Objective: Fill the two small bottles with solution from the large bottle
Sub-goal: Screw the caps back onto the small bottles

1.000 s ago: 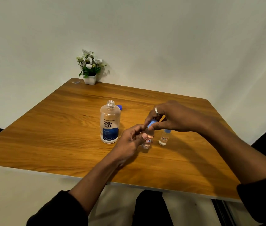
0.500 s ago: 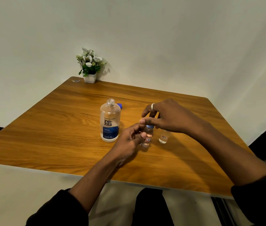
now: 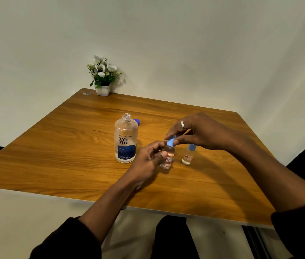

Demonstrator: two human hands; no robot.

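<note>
The large clear bottle (image 3: 125,142) with a blue label stands upright and uncapped on the wooden table (image 3: 69,146). Its blue cap (image 3: 137,121) lies just behind it. My left hand (image 3: 148,161) grips a small clear bottle (image 3: 168,156) with a red label, standing on the table. My right hand (image 3: 198,131), with a ring on one finger, pinches the light blue cap (image 3: 170,142) on top of that bottle. A second small bottle (image 3: 188,156) with a blue cap stands to the right, partly under my right hand.
A small white pot of white flowers (image 3: 103,77) sits at the table's far left corner against the wall. My dark-trousered knee (image 3: 174,238) shows below the table's near edge.
My right hand stays at the cap on the left small bottle with only a slight shift. The left hand keeps its grip. The view has tilted a little.
</note>
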